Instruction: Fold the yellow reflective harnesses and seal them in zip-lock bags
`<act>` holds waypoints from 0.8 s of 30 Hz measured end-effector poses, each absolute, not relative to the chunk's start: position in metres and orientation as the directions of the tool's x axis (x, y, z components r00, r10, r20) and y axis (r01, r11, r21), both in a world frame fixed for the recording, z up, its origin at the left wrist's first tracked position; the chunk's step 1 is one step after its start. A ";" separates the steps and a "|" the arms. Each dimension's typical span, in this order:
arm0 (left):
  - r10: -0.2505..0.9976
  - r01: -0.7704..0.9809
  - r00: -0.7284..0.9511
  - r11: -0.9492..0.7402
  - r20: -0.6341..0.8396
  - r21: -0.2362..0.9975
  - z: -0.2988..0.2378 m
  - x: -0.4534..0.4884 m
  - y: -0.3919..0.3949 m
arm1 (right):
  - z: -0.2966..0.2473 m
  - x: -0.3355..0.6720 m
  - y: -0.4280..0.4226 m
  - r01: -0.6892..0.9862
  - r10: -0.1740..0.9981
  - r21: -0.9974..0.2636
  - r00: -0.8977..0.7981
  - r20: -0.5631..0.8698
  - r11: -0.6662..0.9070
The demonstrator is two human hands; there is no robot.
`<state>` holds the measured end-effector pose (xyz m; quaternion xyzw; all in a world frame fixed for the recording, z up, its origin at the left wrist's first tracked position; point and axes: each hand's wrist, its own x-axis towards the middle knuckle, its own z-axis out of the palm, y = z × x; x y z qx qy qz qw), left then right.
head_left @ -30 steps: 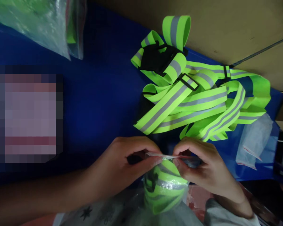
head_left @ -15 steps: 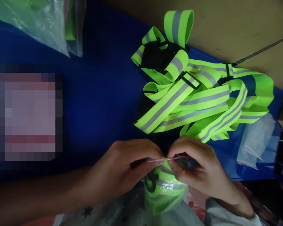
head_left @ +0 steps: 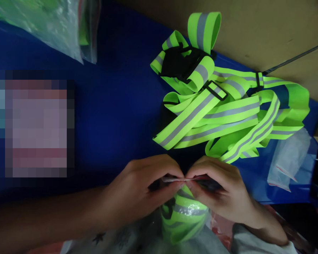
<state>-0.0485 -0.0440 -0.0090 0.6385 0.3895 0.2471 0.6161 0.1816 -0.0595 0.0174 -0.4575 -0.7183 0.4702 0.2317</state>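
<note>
A clear plastic zip bag [head_left: 184, 222] hangs over my lap, packed with a folded neon-green reflective strap that has a grey stripe and a dark buckle. My left hand [head_left: 145, 187] pinches the bag's top edge between thumb and fingers. Close beside it, my right hand [head_left: 218, 187] pinches the same edge, the fingertips of both hands almost touching. Just beyond my hands, a loose tangle of neon-green reflective straps [head_left: 228, 109] with black buckles and sliders lies on the blue table [head_left: 108, 120].
Empty-looking clear zip bags [head_left: 288, 162] with red seal lines lie at the table's right. A larger plastic bag [head_left: 55, 28] with green contents sits at the upper left, above a blurred-out block [head_left: 39, 130]. A tan cardboard surface [head_left: 267, 31] borders the table's far side.
My two hands have drawn slightly closer together along the bag's top edge, still pinching it. The whole view has shifted a little; the straps on the table lie as before.
</note>
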 end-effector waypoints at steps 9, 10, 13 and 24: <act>0.783 0.187 0.589 0.110 -0.201 0.976 -0.010 -0.052 -0.038 | 0.016 0.183 -0.063 0.473 0.865 -0.868 -0.488 -0.113 0.154; 0.781 0.175 0.588 0.130 -0.210 0.976 -0.010 -0.052 -0.036 | 0.017 0.185 -0.063 0.474 0.868 -0.868 -0.483 -0.118 0.146; 0.780 0.101 0.598 0.154 -0.184 0.983 -0.008 -0.052 -0.029 | 0.021 0.192 -0.063 0.486 0.894 -0.866 -0.431 -0.124 0.114; 0.827 0.008 0.538 0.189 -0.163 0.982 -0.001 -0.059 -0.021 | 0.034 0.213 -0.056 0.552 0.902 -0.830 -0.395 -0.172 0.083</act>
